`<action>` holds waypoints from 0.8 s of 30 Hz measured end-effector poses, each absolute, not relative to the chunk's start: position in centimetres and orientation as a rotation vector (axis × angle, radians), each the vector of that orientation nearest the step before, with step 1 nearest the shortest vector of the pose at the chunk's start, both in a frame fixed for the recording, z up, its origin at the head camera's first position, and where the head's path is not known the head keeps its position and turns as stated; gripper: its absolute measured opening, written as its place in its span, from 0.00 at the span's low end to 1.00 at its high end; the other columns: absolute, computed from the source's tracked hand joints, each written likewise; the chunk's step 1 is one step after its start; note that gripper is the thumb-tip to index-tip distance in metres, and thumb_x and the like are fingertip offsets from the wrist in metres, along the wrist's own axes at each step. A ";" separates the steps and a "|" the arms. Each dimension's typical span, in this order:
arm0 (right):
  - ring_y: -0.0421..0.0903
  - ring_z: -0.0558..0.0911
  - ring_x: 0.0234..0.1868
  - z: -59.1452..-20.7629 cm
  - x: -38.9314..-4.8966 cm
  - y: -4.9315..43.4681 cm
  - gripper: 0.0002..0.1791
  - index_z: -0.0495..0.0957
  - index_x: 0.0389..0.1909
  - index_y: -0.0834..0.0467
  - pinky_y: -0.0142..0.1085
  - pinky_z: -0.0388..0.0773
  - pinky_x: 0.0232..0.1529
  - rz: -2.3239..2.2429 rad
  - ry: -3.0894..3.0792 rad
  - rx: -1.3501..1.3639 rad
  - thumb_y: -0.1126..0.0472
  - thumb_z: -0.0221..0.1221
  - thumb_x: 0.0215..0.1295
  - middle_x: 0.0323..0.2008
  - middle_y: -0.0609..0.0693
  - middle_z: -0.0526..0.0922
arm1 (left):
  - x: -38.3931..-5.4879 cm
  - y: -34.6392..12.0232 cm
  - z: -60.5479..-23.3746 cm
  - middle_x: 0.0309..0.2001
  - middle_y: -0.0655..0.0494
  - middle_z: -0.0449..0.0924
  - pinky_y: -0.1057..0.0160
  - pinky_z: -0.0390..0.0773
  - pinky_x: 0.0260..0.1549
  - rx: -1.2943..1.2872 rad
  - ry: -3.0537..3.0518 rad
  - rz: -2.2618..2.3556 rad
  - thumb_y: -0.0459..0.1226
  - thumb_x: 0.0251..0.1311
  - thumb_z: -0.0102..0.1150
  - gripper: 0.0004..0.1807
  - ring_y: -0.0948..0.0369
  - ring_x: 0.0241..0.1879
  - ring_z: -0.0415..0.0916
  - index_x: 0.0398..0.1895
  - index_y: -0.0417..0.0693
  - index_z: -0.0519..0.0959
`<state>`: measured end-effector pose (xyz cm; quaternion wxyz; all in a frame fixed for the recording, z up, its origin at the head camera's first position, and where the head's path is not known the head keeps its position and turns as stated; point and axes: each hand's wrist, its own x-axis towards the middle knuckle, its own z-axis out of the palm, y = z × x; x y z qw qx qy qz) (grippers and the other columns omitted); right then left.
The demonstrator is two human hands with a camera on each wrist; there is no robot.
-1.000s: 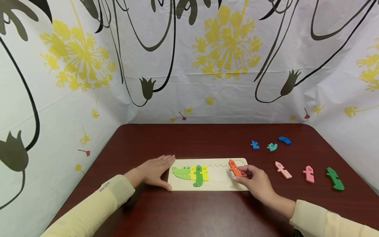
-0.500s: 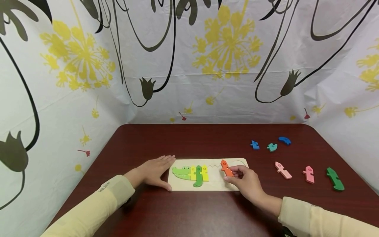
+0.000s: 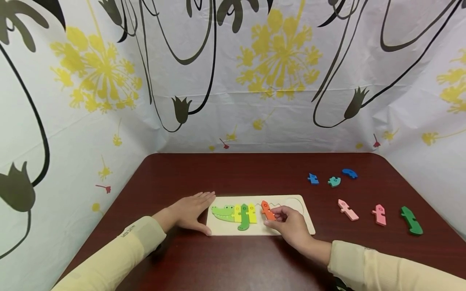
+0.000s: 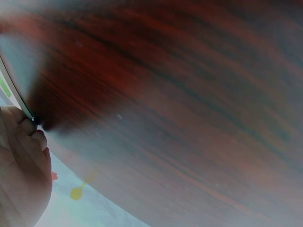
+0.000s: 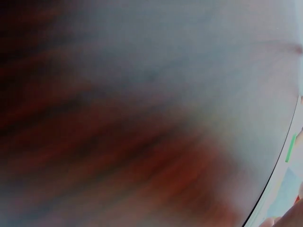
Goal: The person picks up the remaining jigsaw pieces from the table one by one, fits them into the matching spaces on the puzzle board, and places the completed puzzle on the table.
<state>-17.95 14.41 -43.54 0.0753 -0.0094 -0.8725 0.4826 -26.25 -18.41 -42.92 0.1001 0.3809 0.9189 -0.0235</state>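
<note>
A pale wooden puzzle board [image 3: 227, 231] lies on the table with a crocodile's light green head piece [image 3: 223, 213], two yellow pieces [image 3: 252, 213] and a green leg piece [image 3: 244, 218] set in its left half. Against the board's left edge rests my left hand [image 3: 191, 212], fingers straight and thumb spread. My right hand [image 3: 291, 226] pinches an orange puzzle piece [image 3: 267, 211] between thumb and fingers, over the board just right of the yellow piece. In the left wrist view the left hand [image 4: 23, 165] shows at the board's edge. The right wrist view shows mostly table.
Right of the board lie a light pink piece [image 3: 348, 209], a pink piece [image 3: 380, 214] and a dark green piece [image 3: 411, 220]. Farther back are a blue piece [image 3: 313, 178], a teal piece [image 3: 334, 181] and a curved blue piece [image 3: 350, 173]. A patterned cloth [image 3: 233, 101] hangs behind the table.
My right hand has moved left across the board with the orange piece, from near its right end to beside the yellow piece. The left hand has stayed in place.
</note>
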 end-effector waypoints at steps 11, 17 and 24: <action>0.42 0.75 0.29 -43.5 -18.3 13.3 0.17 0.83 0.34 0.63 0.31 0.73 0.29 1.460 -2.627 -0.024 0.63 0.77 0.44 0.25 0.47 0.79 | -26.2 -18.4 -42.6 0.77 0.52 0.42 0.59 0.48 0.70 1.141 2.715 -0.062 0.80 0.45 0.41 0.67 0.57 0.75 0.41 0.78 0.44 0.45; 0.42 0.75 0.29 -43.6 -18.3 12.9 0.18 0.82 0.35 0.64 0.31 0.73 0.29 1.455 -2.631 -0.021 0.62 0.77 0.44 0.26 0.48 0.79 | -26.1 -18.3 -42.5 0.77 0.52 0.42 0.59 0.48 0.70 1.137 2.709 -0.056 0.80 0.45 0.42 0.66 0.58 0.75 0.40 0.78 0.44 0.45; 0.42 0.73 0.28 -43.9 -18.6 12.5 0.18 0.82 0.34 0.64 0.31 0.72 0.28 1.403 -2.640 0.010 0.62 0.77 0.44 0.24 0.47 0.77 | -26.1 -18.4 -42.7 0.77 0.52 0.42 0.58 0.48 0.70 1.141 2.710 -0.047 0.80 0.46 0.42 0.66 0.58 0.75 0.40 0.78 0.44 0.45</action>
